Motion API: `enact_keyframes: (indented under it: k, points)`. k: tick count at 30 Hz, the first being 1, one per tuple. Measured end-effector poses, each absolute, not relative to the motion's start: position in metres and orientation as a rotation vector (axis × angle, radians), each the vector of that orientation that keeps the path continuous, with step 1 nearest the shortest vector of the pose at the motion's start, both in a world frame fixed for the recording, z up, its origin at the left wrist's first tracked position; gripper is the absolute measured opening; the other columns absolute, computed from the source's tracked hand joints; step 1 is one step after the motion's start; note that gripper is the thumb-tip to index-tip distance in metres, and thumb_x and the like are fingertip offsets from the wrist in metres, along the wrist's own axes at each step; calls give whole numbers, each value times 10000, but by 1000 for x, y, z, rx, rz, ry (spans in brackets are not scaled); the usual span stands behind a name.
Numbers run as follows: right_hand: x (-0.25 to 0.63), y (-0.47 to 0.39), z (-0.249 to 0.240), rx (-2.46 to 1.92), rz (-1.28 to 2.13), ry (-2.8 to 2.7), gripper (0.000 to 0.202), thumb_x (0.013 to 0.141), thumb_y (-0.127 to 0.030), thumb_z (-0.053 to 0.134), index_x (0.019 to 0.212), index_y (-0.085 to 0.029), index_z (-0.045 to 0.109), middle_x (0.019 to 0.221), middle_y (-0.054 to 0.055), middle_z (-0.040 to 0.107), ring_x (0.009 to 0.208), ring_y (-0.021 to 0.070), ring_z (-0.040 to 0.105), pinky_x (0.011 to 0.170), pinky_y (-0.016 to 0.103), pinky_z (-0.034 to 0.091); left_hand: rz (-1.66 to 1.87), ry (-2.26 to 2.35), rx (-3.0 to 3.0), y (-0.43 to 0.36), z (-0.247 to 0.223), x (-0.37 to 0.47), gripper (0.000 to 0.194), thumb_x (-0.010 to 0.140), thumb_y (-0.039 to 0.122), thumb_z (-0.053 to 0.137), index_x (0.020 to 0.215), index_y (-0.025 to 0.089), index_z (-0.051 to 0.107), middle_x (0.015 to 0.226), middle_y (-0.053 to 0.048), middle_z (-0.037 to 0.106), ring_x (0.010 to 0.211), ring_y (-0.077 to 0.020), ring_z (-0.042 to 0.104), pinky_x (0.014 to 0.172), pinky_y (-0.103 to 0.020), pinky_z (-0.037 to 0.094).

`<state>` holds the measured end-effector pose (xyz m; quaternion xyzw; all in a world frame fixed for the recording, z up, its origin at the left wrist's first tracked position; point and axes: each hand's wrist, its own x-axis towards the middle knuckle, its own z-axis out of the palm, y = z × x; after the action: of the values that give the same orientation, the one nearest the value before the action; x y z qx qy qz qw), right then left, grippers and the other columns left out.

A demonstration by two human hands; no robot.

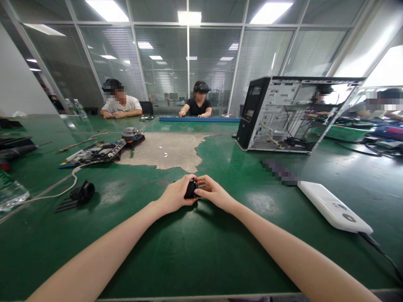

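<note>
Just above the green tabletop, in the middle of the view, a small black object [190, 189] sits between my hands; I cannot make out its exact kind. My left hand [175, 193] is closed round its left side, fingers over the far edge and thumb along the near edge. From the right, my right hand [214, 193] grips it with thumb and curved fingertips. Much of the object is hidden by my fingers. Off to the left lies a black part with a round end and flat prongs [82, 191], apart from my hands.
A circuit board [94, 153] with a fan-like part [132, 133] lies back left, near a bare worn patch [166, 151]. An opened computer case [258, 115] stands back right. A white power bank [333, 207] with a cable lies right. Several people sit around the table.
</note>
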<state>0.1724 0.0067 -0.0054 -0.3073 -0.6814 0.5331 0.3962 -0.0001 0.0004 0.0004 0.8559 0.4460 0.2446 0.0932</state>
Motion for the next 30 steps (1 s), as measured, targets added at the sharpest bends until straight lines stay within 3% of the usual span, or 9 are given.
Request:
enact_keyframes:
  k: [4, 11, 17, 24, 30]
  points:
    - [174, 6, -5, -684, 1393, -1733, 342, 633, -250, 653, 885, -216, 424, 946, -5, 480, 856, 120, 541, 818, 329, 429, 712, 1341, 2534, -1, 2, 0, 586, 640, 310, 591, 1142, 240, 297, 1056, -38, 510, 918, -217, 527, 761, -325, 412]
    - [172, 5, -4, -736, 1330, -1716, 234, 698, -307, 586, 847, -207, 436, 910, -4, 483, 822, 120, 541, 750, 298, 453, 731, 1329, 2543, -1, 2, 0, 580, 647, 325, 587, 1143, 239, 299, 1067, -42, 505, 929, -216, 523, 765, -325, 413]
    - [171, 6, -5, -791, 1319, -1731, 302, 703, -288, 581, 957, -216, 435, 946, 21, 495, 845, 132, 541, 787, 341, 442, 734, 1321, 2549, 1, 0, 0, 578, 656, 334, 581, 1145, 228, 292, 1044, -45, 518, 931, -214, 525, 768, -325, 415]
    - [174, 7, -6, -685, 1376, -1765, 318, 658, -250, 633, 895, -209, 425, 945, 0, 491, 871, 125, 536, 823, 327, 431, 711, 1345, 2533, 0, 1, 0, 594, 639, 307, 597, 1147, 233, 297, 1059, -43, 513, 921, -221, 532, 764, -333, 417]
    - [172, 6, -5, -744, 1299, -1742, 209, 715, -285, 570, 860, -206, 442, 907, -1, 489, 850, 128, 532, 784, 321, 449, 730, 1332, 2530, -1, 2, 1, 588, 641, 316, 594, 1145, 238, 301, 1061, -42, 508, 930, -216, 526, 771, -330, 412]
